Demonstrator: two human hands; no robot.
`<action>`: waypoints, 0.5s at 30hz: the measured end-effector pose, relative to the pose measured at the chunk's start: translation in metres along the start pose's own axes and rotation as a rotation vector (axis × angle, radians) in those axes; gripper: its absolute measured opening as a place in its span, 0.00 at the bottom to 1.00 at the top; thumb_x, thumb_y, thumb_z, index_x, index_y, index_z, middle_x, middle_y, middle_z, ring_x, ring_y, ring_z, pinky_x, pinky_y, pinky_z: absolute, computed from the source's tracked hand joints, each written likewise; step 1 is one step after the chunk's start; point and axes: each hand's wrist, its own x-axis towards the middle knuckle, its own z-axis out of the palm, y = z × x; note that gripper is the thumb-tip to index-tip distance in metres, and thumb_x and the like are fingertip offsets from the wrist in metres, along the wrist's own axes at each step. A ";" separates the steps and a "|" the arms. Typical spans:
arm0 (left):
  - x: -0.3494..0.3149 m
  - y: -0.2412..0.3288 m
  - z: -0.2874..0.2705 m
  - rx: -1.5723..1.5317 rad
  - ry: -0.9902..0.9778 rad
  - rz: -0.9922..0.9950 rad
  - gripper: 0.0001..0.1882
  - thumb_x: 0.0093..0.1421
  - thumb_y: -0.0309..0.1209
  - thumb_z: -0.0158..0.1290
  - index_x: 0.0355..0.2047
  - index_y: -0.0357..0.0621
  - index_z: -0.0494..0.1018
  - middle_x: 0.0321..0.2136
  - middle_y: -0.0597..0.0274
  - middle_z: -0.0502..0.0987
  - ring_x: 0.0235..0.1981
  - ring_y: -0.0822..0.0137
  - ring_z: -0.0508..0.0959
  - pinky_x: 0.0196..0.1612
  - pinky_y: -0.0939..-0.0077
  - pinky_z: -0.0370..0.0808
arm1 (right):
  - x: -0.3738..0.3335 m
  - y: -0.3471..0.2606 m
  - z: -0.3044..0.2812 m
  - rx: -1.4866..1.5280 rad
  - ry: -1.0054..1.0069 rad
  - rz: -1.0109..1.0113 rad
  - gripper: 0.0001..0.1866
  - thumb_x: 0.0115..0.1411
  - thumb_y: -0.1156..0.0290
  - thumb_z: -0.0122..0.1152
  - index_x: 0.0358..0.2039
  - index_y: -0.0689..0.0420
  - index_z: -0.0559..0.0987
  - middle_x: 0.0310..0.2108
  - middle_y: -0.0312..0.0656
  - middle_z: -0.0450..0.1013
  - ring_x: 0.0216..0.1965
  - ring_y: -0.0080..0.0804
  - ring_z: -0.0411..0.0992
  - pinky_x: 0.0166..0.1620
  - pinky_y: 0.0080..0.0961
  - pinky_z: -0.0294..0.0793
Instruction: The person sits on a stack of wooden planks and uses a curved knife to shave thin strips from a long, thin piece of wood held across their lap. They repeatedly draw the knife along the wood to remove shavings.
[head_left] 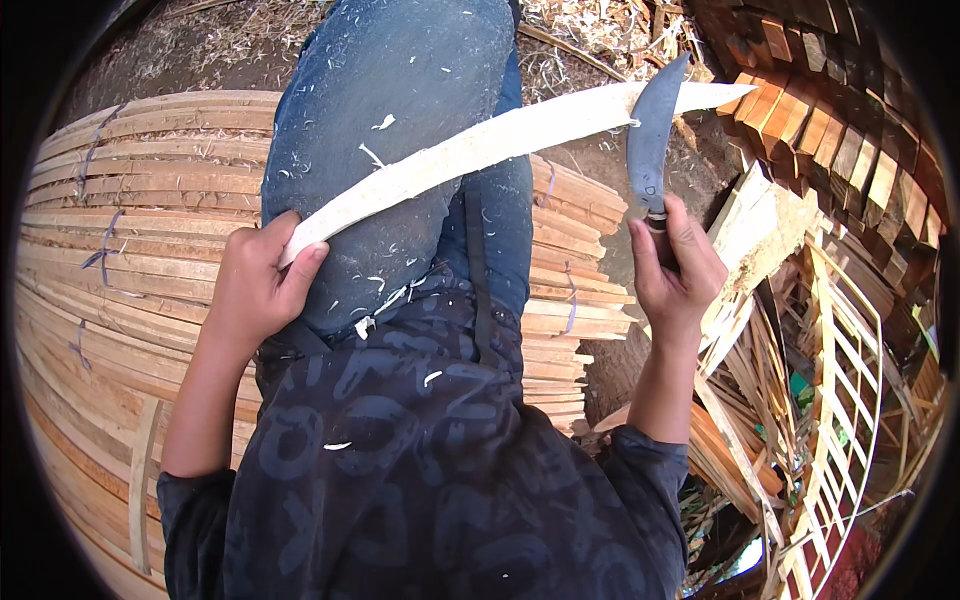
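Taking the person's lap as the middle of the clock and straight ahead as twelve, I see the left hand point(255, 275) just above nine, thumb and fingers clamped on the near end of a pale wooden strip point(430, 165). That strip runs over the dark-stained jeans point(400, 90) past twelve, looks bowed, and narrows to a point toward two. The right hand point(685, 265), between two and three, is closed round the handle of a knife point(655, 130), its broad, dark blade pointing up and crossing over the strip near the far tip at half past one. A small curl shows at the blade's edge; I can't tell whether the steel is biting in. The two hands are well apart. Little white shavings point(383, 122) dot the jeans and the dark patterned shirt point(450, 430) at six. Around nine lie long bundles of sawn slats point(120, 260), bound with thin ties point(105, 255), and one loose slat point(143, 480) lies across them at eight. At two there's a stack of timber point(790, 110), its ends facing us, while between three and four leans a curved lattice frame point(826, 370) among scrap wood.
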 end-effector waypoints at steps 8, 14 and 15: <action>0.003 -0.001 0.000 0.002 0.007 0.021 0.16 0.55 0.32 0.54 0.17 0.38 0.63 0.08 0.51 0.61 0.09 0.56 0.65 0.16 0.69 0.58 | -0.008 0.007 -0.002 0.040 -0.069 0.074 0.18 0.48 0.82 0.67 0.42 0.64 0.78 0.21 0.40 0.71 0.18 0.19 0.67 0.23 0.14 0.65; 0.001 -0.002 -0.001 0.021 -0.006 0.033 0.16 0.56 0.33 0.54 0.17 0.38 0.64 0.08 0.51 0.61 0.09 0.55 0.66 0.16 0.68 0.59 | -0.009 0.002 0.008 0.067 -0.080 0.013 0.18 0.48 0.82 0.67 0.42 0.65 0.78 0.23 0.39 0.73 0.17 0.18 0.66 0.22 0.13 0.63; 0.000 -0.001 -0.001 0.026 0.002 0.027 0.16 0.56 0.33 0.54 0.17 0.38 0.64 0.08 0.51 0.61 0.09 0.55 0.66 0.16 0.68 0.59 | -0.008 0.004 0.005 0.084 -0.104 0.056 0.18 0.48 0.82 0.67 0.42 0.65 0.78 0.23 0.39 0.73 0.18 0.17 0.66 0.23 0.12 0.63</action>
